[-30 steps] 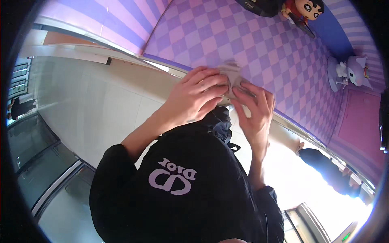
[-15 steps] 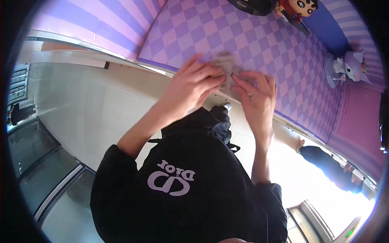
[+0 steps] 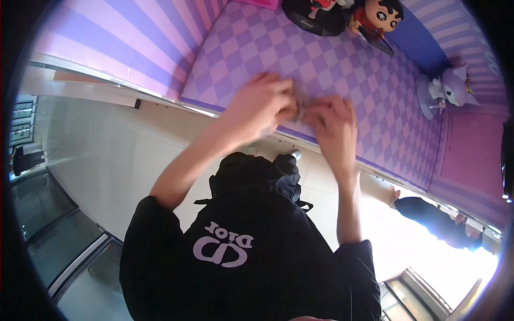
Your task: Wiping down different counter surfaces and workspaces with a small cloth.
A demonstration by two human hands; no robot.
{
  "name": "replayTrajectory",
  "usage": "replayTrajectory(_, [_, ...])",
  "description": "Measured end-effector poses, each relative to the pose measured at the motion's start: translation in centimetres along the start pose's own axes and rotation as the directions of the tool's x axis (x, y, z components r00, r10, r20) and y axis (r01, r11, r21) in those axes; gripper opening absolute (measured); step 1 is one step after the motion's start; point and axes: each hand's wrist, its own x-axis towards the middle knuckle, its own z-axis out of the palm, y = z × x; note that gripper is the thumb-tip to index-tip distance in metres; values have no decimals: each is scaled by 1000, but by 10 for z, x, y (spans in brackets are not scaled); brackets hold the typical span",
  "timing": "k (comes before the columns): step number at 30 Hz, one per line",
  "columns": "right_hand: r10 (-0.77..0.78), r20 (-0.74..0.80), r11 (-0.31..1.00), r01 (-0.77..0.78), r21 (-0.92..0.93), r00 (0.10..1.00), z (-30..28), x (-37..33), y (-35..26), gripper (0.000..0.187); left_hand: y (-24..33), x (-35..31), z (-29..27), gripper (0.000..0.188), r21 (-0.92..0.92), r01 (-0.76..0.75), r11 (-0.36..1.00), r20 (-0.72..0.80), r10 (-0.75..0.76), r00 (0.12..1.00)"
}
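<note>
A person's left hand (image 3: 259, 107) and right hand (image 3: 336, 125) meet above a flat pink-and-purple checkered surface (image 3: 375, 107), near its front edge, fingers curled and pinching a small, motion-blurred greyish piece (image 3: 302, 108) between them. Beyond stand a black-haired, red-clothed toy figure (image 3: 376, 20) and a pale lilac, pointed-eared figurine (image 3: 454, 88).

Looks like a shop or an amusement arcade; cannot tell which. Judging by a purple-and-pink checkered display platform (image 3: 385, 123) beside a striped panel (image 3: 142, 32), and set with a black-haired cartoon figurine (image 3: 381, 17) in red, a lilac pointed-eared figurine (image 3: 455, 88) and a black faceted pedestal (image 3: 313, 21). Furnished too with framed glass panels (image 3: 43, 200) at lower left, over pale floor tiles (image 3: 155, 134). Shared with a dark-clothed person (image 3: 431, 218) near strong light at right.
</note>
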Motion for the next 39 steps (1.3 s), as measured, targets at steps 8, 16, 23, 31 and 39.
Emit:
replayTrajectory(8, [75,-156,992,-90,-91,985,5,48,26,13,-36,107,-1,7,-102,128,987,246,-99,964])
replayTrajectory(16, [83,-132,990,-96,-101,988,5,8,12,10,-19,79,-5,11,-180,70,981,346,-3,938])
replayTrajectory(23, [132,-126,988,-141,-64,983,-5,40,27,12,-34,95,8,9,-130,-1,992,142,20,990])
replayTrajectory(31, [170,-21,985,-171,-38,985,-10,63,29,13,-38,120,-5,12,-161,103,981,309,-49,950])
replayTrajectory(39, [-2,25,989,6,-147,1000,2,36,22,10,-37,70,6,8,-137,14,990,184,11,983])
